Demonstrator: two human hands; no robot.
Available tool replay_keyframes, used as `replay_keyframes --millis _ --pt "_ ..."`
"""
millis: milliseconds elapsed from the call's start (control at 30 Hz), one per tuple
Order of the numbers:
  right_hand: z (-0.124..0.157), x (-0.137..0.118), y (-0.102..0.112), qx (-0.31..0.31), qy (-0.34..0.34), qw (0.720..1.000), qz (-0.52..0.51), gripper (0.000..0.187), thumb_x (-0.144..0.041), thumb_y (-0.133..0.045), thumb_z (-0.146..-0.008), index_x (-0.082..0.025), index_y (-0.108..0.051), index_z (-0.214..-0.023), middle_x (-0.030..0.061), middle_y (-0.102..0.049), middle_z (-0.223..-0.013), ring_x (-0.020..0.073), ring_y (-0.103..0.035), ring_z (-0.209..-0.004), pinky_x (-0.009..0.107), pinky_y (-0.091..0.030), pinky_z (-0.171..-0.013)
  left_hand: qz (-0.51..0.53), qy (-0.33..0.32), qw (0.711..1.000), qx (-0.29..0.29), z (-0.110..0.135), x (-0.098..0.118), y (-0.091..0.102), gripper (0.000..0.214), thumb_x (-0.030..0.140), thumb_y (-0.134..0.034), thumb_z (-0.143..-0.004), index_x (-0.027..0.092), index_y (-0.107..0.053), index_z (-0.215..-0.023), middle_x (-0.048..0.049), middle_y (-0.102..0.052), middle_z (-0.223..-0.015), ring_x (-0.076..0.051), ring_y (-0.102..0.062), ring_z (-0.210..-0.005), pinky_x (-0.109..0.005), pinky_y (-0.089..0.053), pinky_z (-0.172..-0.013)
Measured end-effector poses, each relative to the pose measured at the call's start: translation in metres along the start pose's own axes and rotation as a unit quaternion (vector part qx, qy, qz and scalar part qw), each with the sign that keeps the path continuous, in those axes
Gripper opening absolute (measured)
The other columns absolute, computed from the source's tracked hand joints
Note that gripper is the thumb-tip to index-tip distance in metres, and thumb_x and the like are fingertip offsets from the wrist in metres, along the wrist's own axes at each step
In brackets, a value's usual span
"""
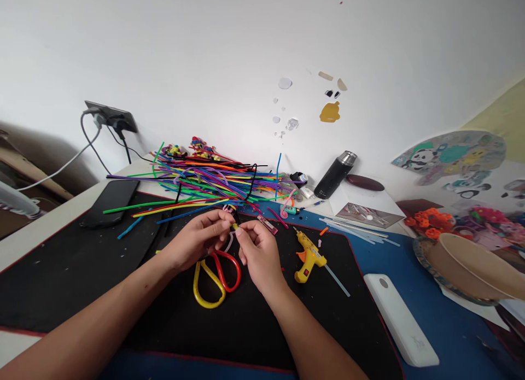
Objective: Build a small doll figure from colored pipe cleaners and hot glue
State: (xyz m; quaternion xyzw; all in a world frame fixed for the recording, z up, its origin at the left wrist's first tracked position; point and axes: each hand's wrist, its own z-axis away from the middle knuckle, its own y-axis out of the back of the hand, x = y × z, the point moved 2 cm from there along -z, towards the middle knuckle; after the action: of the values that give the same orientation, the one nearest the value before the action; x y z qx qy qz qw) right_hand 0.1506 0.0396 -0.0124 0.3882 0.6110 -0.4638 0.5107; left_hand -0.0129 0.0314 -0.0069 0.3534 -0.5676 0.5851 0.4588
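My left hand (pixel 207 233) and my right hand (pixel 259 251) meet above the black mat (pixel 254 331), both with fingers pinched. Between their fingertips is a small yellow piece of pipe cleaner (pixel 235 226), mostly covered by the fingers. Just below lie scissors with one yellow and one red handle (pixel 209 304); the hands hide their blades. Behind the fingers a small pink-and-black item (pixel 230 209) shows in part. A pink packet (pixel 267 224) lies beyond my right fingers. The yellow glue gun (pixel 310 255) rests to the right, a clear glue stick protruding from its back.
A heap of coloured pipe cleaners (pixel 213 177) lies along the wall. At left is a black phone (pixel 110 202). Rightward are a black flask (pixel 336 174), loose glue sticks (pixel 356 229), a white power bank (pixel 401 320) and a beige bowl (pixel 476 265).
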Motion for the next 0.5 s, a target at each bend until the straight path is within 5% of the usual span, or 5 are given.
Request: replay_keyframes --millis 233,500 --pt "-0.013 -0.012 0.022 0.096 -0.036 0.988 -0.113 0.035 -0.048 -0.084 -0.078 -0.021 -0.063 -0.085 -0.0110 -0.042 -0.052 0.0075 -0.039 -0.041 0.021 -0.024 -0.040 0.004 -0.130 0.976 0.177 -0.003 0.024 0.024 0.030 0.041 -0.084 -0.080 0.020 -0.063 -0.077 0.0038 -0.052 -0.063 -0.010 -0.046 -0.053 -0.021 -0.029 -0.044" --pt "-0.015 -0.009 0.024 0.092 -0.052 0.985 -0.136 0.036 -0.046 -0.086 -0.076 -0.021 -0.062 -0.084 -0.0110 -0.042 -0.052 0.0071 -0.040 -0.041 0.021 -0.022 -0.041 -0.095 -0.138 0.971 0.172 -0.004 0.019 0.026 0.030 0.045 -0.077 -0.090 0.021 -0.062 -0.080 0.0029 -0.056 -0.064 -0.010 -0.047 -0.051 -0.022 -0.032 -0.046"
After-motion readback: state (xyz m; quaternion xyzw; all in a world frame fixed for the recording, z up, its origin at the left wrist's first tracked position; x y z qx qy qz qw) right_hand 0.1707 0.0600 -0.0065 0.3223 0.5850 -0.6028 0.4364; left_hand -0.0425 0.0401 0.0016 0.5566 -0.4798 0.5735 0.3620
